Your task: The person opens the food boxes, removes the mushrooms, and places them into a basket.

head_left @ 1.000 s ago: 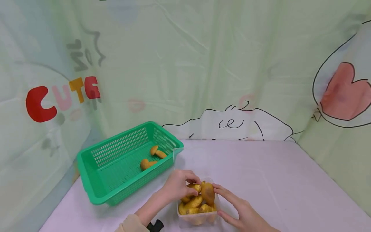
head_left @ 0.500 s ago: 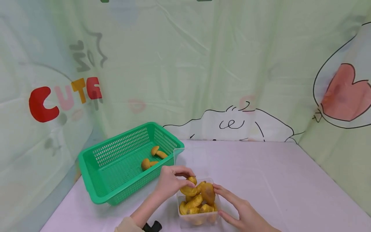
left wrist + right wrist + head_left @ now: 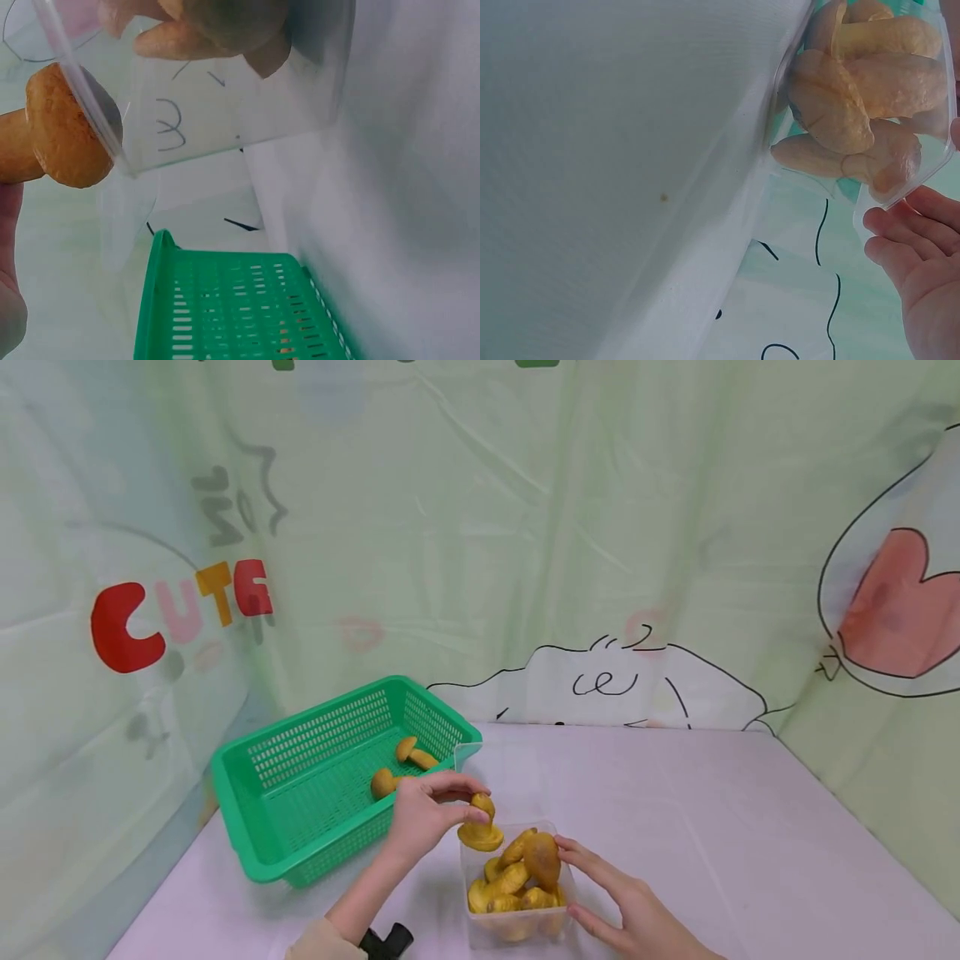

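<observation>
My left hand (image 3: 420, 817) pinches a yellow-brown mushroom (image 3: 482, 833) by its stem, cap downward, over the back left corner of a clear plastic box (image 3: 491, 930). In the left wrist view the held mushroom (image 3: 69, 131) shows beside the box wall, with only part of the hand visible. Several more mushrooms (image 3: 510, 878) lie piled in the box, one cap (image 3: 542, 858) leaning at its right side. My right hand (image 3: 626, 897) touches the box's right wall with extended fingers; the right wrist view shows these fingers (image 3: 904, 236) at the box's rim.
A green plastic basket (image 3: 228, 814) stands left of the box, with two mushrooms (image 3: 382, 783) visible at its right end. Clear plastic (image 3: 467, 756) rises behind the box, near the basket's corner. A black object (image 3: 387, 941) sits by my left wrist. Printed curtains (image 3: 600, 527) surround the pale table.
My left hand has lifted the mushroom out of the pile, up and to the left, its cap now hanging down. The right hand has stayed at the box's side.
</observation>
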Available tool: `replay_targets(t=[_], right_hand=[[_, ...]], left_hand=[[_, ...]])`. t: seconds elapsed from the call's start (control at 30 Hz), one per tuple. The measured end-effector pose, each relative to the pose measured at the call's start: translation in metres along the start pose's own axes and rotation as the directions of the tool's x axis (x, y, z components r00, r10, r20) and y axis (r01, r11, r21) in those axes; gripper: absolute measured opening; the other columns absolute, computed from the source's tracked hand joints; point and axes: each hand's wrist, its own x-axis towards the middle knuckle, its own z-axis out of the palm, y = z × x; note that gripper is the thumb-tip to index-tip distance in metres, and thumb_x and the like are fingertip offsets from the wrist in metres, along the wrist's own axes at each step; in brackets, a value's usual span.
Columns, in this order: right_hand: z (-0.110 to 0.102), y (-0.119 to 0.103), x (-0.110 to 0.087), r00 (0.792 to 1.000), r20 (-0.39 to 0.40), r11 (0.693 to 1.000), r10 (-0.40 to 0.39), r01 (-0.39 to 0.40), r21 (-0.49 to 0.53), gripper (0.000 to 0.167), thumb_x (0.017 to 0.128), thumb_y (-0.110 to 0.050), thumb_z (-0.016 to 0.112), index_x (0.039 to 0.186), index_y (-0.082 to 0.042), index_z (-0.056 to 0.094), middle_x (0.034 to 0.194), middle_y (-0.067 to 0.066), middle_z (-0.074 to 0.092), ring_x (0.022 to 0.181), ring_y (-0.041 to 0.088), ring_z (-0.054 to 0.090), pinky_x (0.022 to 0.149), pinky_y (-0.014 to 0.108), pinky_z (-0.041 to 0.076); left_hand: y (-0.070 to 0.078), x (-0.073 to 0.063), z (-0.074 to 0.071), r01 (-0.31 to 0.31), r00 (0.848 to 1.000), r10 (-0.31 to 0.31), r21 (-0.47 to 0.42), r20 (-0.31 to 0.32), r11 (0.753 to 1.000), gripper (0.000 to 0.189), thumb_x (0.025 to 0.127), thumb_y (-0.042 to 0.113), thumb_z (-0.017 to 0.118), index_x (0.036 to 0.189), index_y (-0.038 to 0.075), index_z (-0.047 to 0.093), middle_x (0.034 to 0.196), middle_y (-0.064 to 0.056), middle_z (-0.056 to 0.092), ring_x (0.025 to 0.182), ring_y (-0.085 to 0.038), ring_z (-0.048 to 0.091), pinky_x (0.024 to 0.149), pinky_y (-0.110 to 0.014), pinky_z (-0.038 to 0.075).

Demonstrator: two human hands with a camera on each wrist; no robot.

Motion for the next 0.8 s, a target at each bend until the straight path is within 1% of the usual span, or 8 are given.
replay_targets(t=[0.07, 0.13, 0.27, 0.37, 0.57, 0.63, 0.7, 0.8], right_hand=[[0.0, 0.0, 0.0, 1.0, 0.006, 1.0, 0.016, -0.016, -0.006, 0.058, 0.082, -0.014, 0.071, 0.134, -0.009, 0.047, 0.137, 0.008, 0.046, 0.118, 0.017, 0.049, 0.089, 0.027, 0.047], [0.0, 0.0, 0.0, 0.999, 0.014, 0.999, 0.037, -0.037, -0.01, 0.057, 0.083, -0.017, 0.071, 0.134, -0.01, 0.047, 0.137, 0.007, 0.046, 0.117, 0.018, 0.05, 0.088, 0.03, 0.048], [-0.001, -0.002, 0.001, 0.996, 0.039, 0.996, 0.084, -0.083, -0.005, 0.054, 0.086, -0.022, 0.067, 0.135, -0.012, 0.046, 0.138, 0.006, 0.045, 0.117, 0.017, 0.05, 0.086, 0.031, 0.049], [-0.001, -0.002, 0.001, 0.997, 0.029, 0.997, 0.074, -0.074, 0.0, 0.055, 0.085, -0.02, 0.068, 0.135, -0.011, 0.046, 0.137, 0.006, 0.045, 0.118, 0.016, 0.049, 0.087, 0.03, 0.049], [0.001, 0.0, 0.0, 1.0, -0.002, 1.0, 0.024, -0.024, 0.009, 0.059, 0.082, -0.013, 0.072, 0.135, -0.009, 0.046, 0.137, 0.007, 0.046, 0.118, 0.013, 0.049, 0.089, 0.024, 0.047], [0.001, 0.0, 0.0, 1.0, -0.001, 1.0, 0.024, -0.024, 0.008, 0.059, 0.082, -0.013, 0.071, 0.135, -0.009, 0.046, 0.137, 0.007, 0.046, 0.118, 0.013, 0.048, 0.089, 0.024, 0.046], [0.001, 0.0, 0.0, 1.0, 0.003, 1.0, 0.029, -0.029, 0.008, 0.058, 0.082, -0.014, 0.071, 0.135, -0.009, 0.046, 0.137, 0.007, 0.046, 0.118, 0.013, 0.048, 0.089, 0.025, 0.047], [0.001, 0.0, 0.0, 0.999, 0.013, 0.999, 0.042, -0.042, 0.006, 0.057, 0.083, -0.016, 0.07, 0.135, -0.01, 0.046, 0.137, 0.007, 0.046, 0.118, 0.013, 0.048, 0.088, 0.026, 0.048]], left_hand=[[-0.002, 0.001, -0.004, -0.002, 0.999, 0.002, -0.002, -0.033, 1.0, 0.022, 0.065, -0.005, 0.079, 0.085, -0.005, 0.07, 0.083, -0.014, 0.069, 0.075, -0.022, 0.067, 0.072, -0.036, 0.055], [-0.004, 0.003, -0.008, -0.023, 0.997, 0.022, -0.009, -0.069, 1.0, 0.023, 0.064, -0.004, 0.079, 0.085, -0.004, 0.07, 0.083, -0.014, 0.069, 0.075, -0.022, 0.067, 0.072, -0.035, 0.055], [-0.007, 0.006, -0.018, -0.107, 0.985, 0.102, -0.028, -0.137, 0.994, 0.023, 0.065, -0.002, 0.079, 0.086, -0.003, 0.07, 0.082, -0.015, 0.069, 0.075, -0.025, 0.067, 0.073, -0.038, 0.055], [-0.008, 0.008, -0.024, -0.147, 0.972, 0.135, -0.05, -0.193, 0.988, 0.023, 0.066, -0.002, 0.079, 0.087, -0.005, 0.07, 0.083, -0.016, 0.068, 0.076, -0.026, 0.067, 0.072, -0.04, 0.055], [-0.01, 0.008, -0.034, -0.159, 0.949, 0.128, -0.09, -0.289, 0.983, 0.026, 0.066, -0.004, 0.079, 0.09, -0.008, 0.069, 0.086, -0.018, 0.068, 0.078, -0.028, 0.067, 0.071, -0.038, 0.055], [-0.01, 0.007, -0.037, -0.166, 0.938, 0.128, -0.093, -0.323, 0.982, 0.026, 0.067, -0.004, 0.078, 0.091, -0.008, 0.069, 0.088, -0.019, 0.068, 0.079, -0.029, 0.067, 0.072, -0.038, 0.054], [-0.011, 0.008, -0.041, -0.181, 0.922, 0.137, -0.091, -0.363, 0.979, 0.026, 0.068, -0.004, 0.078, 0.091, -0.009, 0.068, 0.089, -0.02, 0.067, 0.079, -0.029, 0.067, 0.073, -0.038, 0.054], [-0.011, 0.009, -0.047, -0.21, 0.886, 0.158, -0.073, -0.435, 0.975, 0.026, 0.069, -0.005, 0.077, 0.092, -0.01, 0.067, 0.09, -0.021, 0.067, 0.081, -0.03, 0.067, 0.073, -0.037, 0.054]])
